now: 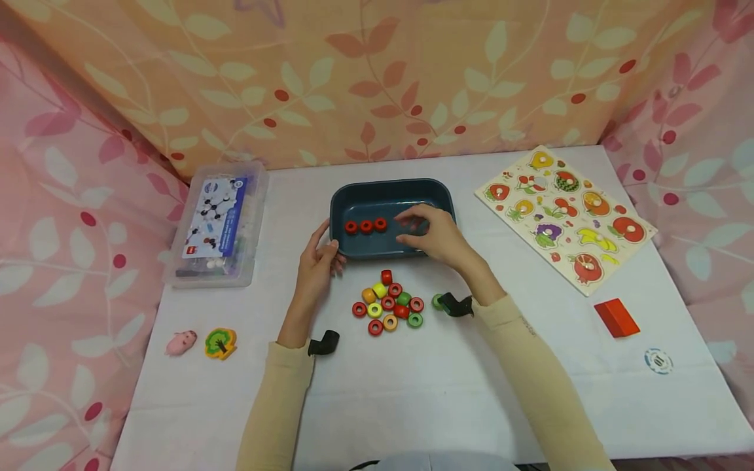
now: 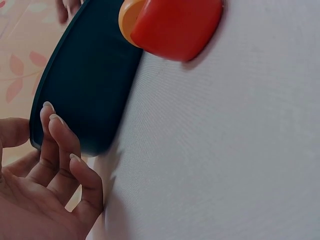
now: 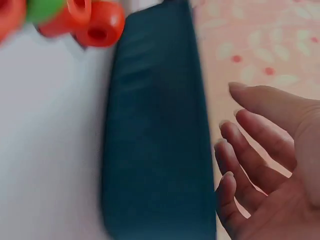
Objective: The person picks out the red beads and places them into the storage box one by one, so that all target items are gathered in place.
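A dark blue tray (image 1: 389, 247) stands at the back middle of the table, with three red ring beads (image 1: 366, 226) in a row inside. My left hand (image 1: 315, 271) is at its front left corner, thumb by the rim; in the left wrist view, loosely bent fingers (image 2: 62, 137) lie against the tray's end. Over the tray's right half, my right hand (image 1: 436, 237) reaches in just right of the row, thumb and fingers apart and nothing between them. In front of the tray lies a loose cluster of red, yellow, orange and green beads (image 1: 387, 303).
A clear plastic case (image 1: 218, 222) lies back left, a fruit puzzle board (image 1: 565, 219) back right. Small toys, a pink pig (image 1: 180, 343) and a tree (image 1: 220, 343), are at left. A red block (image 1: 616, 318) and a round chip (image 1: 658, 361) are at right. Behind hangs a patterned curtain (image 1: 389, 85).
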Tool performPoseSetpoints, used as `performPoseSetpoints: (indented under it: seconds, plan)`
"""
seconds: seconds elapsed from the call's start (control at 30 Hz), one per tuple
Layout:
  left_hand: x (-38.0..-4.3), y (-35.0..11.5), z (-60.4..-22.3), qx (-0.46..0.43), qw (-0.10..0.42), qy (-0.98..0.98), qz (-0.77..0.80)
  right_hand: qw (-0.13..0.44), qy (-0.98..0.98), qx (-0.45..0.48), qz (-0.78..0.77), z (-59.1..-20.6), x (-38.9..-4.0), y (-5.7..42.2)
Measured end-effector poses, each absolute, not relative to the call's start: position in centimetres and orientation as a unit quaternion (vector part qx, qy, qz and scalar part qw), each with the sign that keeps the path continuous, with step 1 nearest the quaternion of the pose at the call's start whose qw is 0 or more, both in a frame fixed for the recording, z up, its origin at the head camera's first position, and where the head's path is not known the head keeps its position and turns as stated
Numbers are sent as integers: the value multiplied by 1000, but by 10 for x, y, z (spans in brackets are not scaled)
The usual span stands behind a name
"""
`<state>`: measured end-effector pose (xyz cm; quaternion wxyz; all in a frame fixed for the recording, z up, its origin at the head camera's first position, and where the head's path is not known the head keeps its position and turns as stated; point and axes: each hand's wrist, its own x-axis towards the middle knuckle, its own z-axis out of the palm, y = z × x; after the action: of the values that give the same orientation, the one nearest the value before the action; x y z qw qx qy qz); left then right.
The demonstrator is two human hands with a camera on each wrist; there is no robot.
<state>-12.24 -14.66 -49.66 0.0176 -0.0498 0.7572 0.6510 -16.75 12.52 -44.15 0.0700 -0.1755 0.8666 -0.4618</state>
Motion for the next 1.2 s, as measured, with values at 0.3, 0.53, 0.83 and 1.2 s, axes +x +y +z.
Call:
performPoseSetpoints:
  seconds: [0.3, 0.53, 0.83, 1.2]
  plan:
    - [-123, -146, -493, -62, 36, 753, 655, 94, 852, -155, -491, -443, -105, 143]
    - [-115, -142, -467, -60, 43, 754, 653, 163, 848, -192, -467, -464, -77, 138]
    - [-113, -141, -462, -54, 44, 750, 657, 182, 846, -224, -448, -481, -67, 129]
    - [-114, -141, -463, -58, 46, 748, 659, 171, 867, -220, -413, -479, -68, 128]
